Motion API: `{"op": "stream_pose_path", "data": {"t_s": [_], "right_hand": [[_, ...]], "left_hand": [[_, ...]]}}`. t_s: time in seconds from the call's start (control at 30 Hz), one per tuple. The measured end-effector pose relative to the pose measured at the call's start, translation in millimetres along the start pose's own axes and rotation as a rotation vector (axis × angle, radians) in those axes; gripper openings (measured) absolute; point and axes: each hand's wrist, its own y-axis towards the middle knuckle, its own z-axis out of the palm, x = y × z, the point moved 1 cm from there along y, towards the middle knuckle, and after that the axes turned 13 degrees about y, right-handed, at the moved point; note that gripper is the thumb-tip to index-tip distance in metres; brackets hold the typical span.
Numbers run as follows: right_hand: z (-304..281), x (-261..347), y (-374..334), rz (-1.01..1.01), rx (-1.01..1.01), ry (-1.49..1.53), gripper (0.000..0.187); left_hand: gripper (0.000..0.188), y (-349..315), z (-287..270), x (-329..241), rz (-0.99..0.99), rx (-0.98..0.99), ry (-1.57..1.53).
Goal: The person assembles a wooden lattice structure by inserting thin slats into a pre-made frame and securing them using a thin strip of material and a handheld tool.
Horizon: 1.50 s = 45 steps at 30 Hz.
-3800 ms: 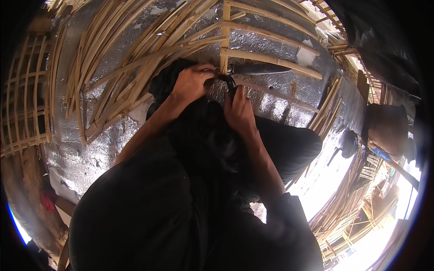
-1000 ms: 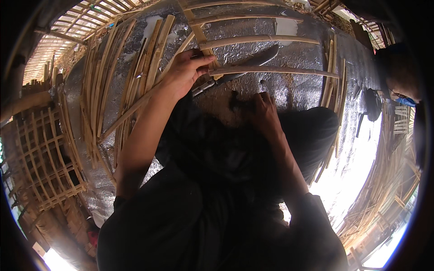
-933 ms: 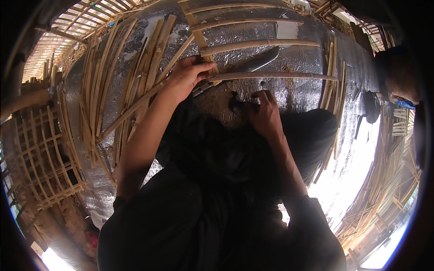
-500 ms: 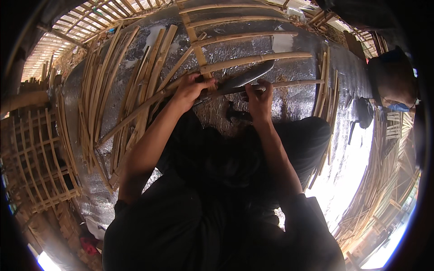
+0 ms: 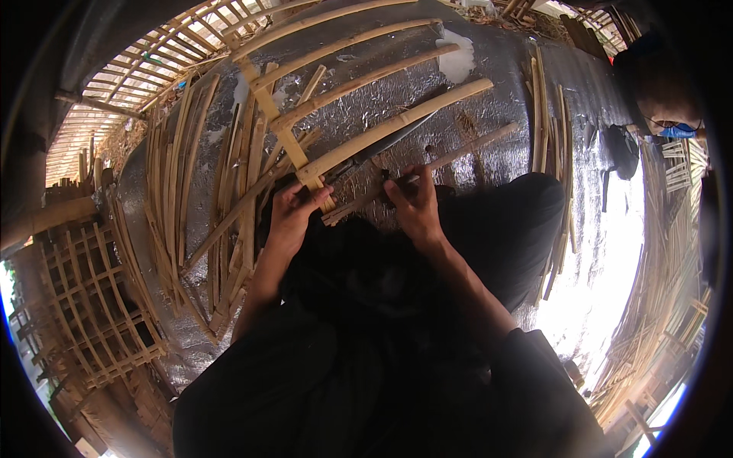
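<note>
A ladder-like bamboo frame lies slanted before me, with several slats running rightward from its flat rail. My left hand is closed on the rail's near end, thumb on top. My right hand pinches a loose bamboo slat. This slat slopes from beside the rail's near end up to the right. Beneath the nearest fixed slat, a long dark blade shows in part; its handle cannot be made out. A small dark object by my right fingers is too unclear to name.
Loose bamboo strips lie in a bundle on the left. More strips rest at the right, beside my knee. All lie on a shiny silver sheet. A woven bamboo lattice stands far left; a dark pouch-like thing is at right.
The frame has swung and shifted left and nearer. My left hand has come lower, onto the rail's end. My right hand and its slat are lower and tilted; the blade is now mostly covered.
</note>
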Motion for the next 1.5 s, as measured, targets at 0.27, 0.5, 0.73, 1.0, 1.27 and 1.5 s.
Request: {"op": "stream_pose_path", "data": {"t_s": [0.27,0.5,0.73,1.0,1.27,1.5], "right_hand": [[7.7,-11.0,-3.7,-0.125,0.068,-0.228,0.036],[6.4,-17.0,6.2,-0.034,0.076,-0.138,0.038],[3.4,-18.4,11.1,-0.084,0.094,-0.213,0.034],[-6.4,11.3,-7.4,-0.013,-0.163,0.025,0.042],[-62.6,2.1,12.0,0.219,-0.124,0.669,0.041],[-51.4,22.0,3.6,0.16,-0.111,0.539,0.042]], "left_hand": [[0.028,-18.6,-11.9,32.1,-0.115,-0.068,-0.039],[0.027,-16.4,-10.5,33.2,-0.089,-0.059,-0.048],[0.027,-17.3,-9.3,33.2,-0.056,-0.075,0.001],[0.028,-21.7,-15.5,28.9,-0.031,-0.071,-0.084],[0.029,-51.4,-42.2,25.1,0.128,0.074,-0.015],[0.034,-71.9,-48.9,17.7,0.272,0.079,0.043]]}}
